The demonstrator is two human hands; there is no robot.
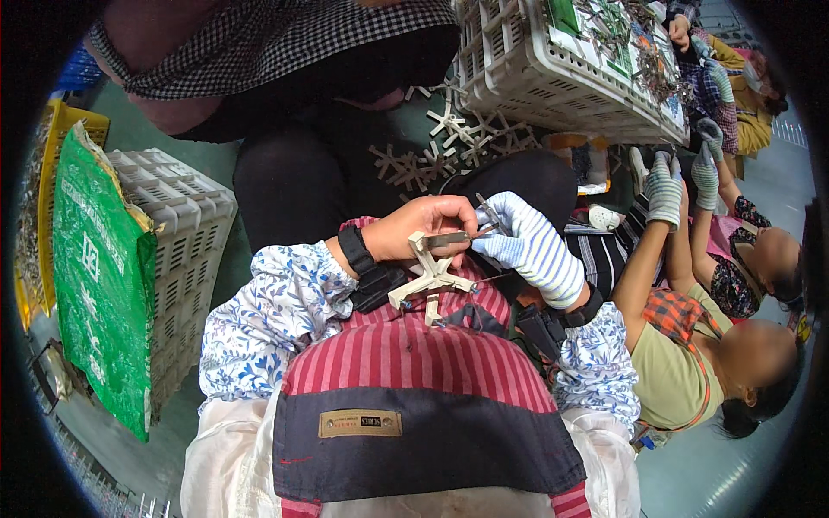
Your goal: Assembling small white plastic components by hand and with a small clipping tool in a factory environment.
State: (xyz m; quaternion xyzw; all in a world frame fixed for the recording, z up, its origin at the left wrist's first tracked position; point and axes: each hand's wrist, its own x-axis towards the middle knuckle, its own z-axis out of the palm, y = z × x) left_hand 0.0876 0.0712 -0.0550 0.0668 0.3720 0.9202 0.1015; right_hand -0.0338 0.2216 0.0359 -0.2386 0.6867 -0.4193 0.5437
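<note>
My bare left hand is closed, with a flat grey metal strip pinched between thumb and fingers. Just below its fingers sits a cream branched plastic piece, its arms spread like a star, one arm against the strip. My right hand, in a white and blue striped glove, is closed beside the left fingertips. Between its fingers is a thin dark metal piece, whose exact kind I cannot make out. Both hands meet above my lap, over the red striped apron.
Many cream branched pieces lie in a heap on the floor ahead. A white crate bears metal parts at far right. At left stand another white crate and a green sack. Gloved co-workers sit at right; another person is opposite.
</note>
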